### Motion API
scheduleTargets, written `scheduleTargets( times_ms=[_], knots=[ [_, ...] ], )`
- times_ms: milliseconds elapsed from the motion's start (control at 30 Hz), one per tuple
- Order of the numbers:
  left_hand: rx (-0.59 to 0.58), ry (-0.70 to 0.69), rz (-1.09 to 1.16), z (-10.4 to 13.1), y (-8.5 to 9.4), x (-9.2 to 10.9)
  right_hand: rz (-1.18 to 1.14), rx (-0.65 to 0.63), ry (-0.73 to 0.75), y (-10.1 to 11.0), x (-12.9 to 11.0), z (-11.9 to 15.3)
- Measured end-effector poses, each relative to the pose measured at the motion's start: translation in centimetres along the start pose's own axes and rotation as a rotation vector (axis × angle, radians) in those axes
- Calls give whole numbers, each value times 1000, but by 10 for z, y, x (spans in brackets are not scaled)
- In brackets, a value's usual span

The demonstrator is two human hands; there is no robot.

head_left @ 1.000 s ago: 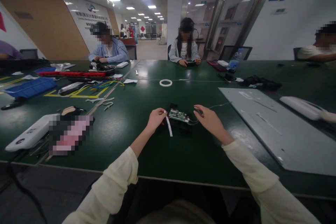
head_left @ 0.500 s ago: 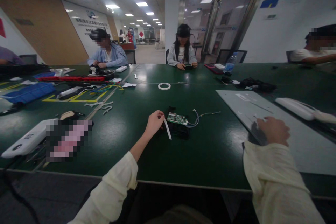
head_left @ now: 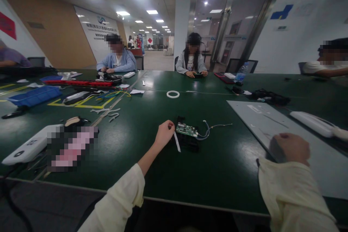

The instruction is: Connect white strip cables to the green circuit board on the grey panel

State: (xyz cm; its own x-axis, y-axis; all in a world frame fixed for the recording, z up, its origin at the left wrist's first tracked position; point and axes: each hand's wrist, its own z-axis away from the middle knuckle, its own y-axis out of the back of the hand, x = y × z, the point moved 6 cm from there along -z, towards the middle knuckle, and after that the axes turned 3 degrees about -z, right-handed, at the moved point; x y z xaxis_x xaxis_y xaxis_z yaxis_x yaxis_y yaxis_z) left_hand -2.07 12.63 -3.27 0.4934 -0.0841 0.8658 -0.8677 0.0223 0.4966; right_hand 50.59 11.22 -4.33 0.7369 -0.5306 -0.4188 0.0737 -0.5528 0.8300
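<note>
- left hand [head_left: 166, 129]: best to handle the white strip [head_left: 177, 143] by its very end, lest it crease; the grip pinches the strip's upper end, thumb and fingers pressed together.
- circuit board [head_left: 187, 129]: on the surface [head_left: 212, 174], just right of the strip; probably best steadied by its edges.
- right hand [head_left: 293, 146]: over the grey panel [head_left: 252, 127], fingers curled; cannot tell whether its grip holds anything.

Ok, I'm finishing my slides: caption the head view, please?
Left hand holds white strip beside green circuit board; right hand over grey panel.
</note>
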Motion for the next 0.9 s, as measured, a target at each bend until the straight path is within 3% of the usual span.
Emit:
scheduleTargets(
  times_ms=[100,233,333,433,500,567,667,767,867,900],
  knots=[
    [19,-49,-59,2,2,6,-8,-78,-157,5,3,6],
    [114,-160,-261,5,4,16,-11,-101,-185,13,2,10],
    [155,-172,-432,5,4,19,0,-30,-195,23,-2,10],
    [138,-162,-581,4,2,19,-60,75,-119,37,-24,14],
    [141,-181,-651,4,2,20,-244,96,-12,47,-54,25],
    [163,-225,-690,3,3,24,-550,19,77,52,-94,45],
    [196,-324,-720,-1,2,36,-903,-241,218,57,-174,90],
    [192,-422,-728,-9,-3,51,-1076,-621,410,57,-259,151],
    [159,-402,-713,-19,-7,57,-1041,-910,581,49,-318,210],
    [139,-384,-699,-22,-8,56,-996,-952,640,44,-331,227]
  ],
)
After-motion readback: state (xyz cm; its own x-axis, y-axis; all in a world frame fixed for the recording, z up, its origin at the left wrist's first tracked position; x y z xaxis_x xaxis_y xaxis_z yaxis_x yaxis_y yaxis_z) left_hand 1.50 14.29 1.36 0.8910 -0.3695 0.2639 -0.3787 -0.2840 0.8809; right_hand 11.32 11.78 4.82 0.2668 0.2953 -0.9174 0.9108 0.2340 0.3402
